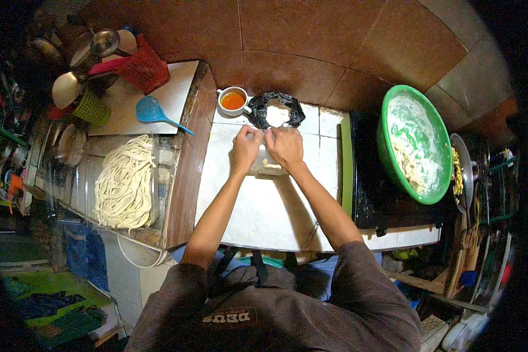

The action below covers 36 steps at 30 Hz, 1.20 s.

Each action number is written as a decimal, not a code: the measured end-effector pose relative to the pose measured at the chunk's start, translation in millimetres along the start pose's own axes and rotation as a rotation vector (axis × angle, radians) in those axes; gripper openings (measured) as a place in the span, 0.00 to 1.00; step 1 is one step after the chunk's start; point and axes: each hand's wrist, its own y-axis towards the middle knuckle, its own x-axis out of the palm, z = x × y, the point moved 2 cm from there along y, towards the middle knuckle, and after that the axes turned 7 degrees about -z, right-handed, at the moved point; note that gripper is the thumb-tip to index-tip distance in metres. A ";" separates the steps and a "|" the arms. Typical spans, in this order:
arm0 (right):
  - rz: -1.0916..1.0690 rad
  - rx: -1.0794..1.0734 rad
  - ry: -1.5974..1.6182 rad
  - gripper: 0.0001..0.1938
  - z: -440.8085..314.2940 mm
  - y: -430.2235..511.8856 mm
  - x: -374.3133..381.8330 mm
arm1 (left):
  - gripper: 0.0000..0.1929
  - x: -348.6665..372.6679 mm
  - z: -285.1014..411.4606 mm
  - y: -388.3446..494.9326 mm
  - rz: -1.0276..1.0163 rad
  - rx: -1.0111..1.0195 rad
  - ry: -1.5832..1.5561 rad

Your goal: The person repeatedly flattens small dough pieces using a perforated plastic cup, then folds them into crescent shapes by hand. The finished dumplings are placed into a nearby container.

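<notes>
My left hand [245, 149] and my right hand [286, 145] meet over the white tiled counter [237, 211], fingertips pinched at the upper end of a piece of translucent plastic [265, 155]. Whether it is a bag or a box, I cannot tell. A pale yellowish piece [271, 167] shows at its lower end, near my right wrist. Just beyond my fingers lies a black plastic bag [296, 115], its mouth spread around white powder [278, 113]. Left of that bag stands a two-handled white cup [222, 104] holding orange-red liquid [233, 100].
Long strands of dough [125, 185] lie in a clear container at left. Above are a blue plastic ladle [150, 110] and a red basket [147, 68] near utensils. A green basin [444, 149] with floury dough [407, 167] leans at right, beside a metal pan [466, 176].
</notes>
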 end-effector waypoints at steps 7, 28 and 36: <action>0.096 -0.107 -0.056 0.24 -27.0 -125.3 -11.4 | 0.15 -10.3 -17.6 -121.4 0.020 0.357 -0.010; -0.080 0.047 -0.007 0.16 -7.5 -1.5 -9.5 | 0.11 3.8 7.0 2.4 -0.075 0.035 -0.001; 0.198 -0.163 -0.041 0.19 -34.9 -143.6 -19.3 | 0.15 -5.6 -16.7 -140.4 0.024 0.410 0.051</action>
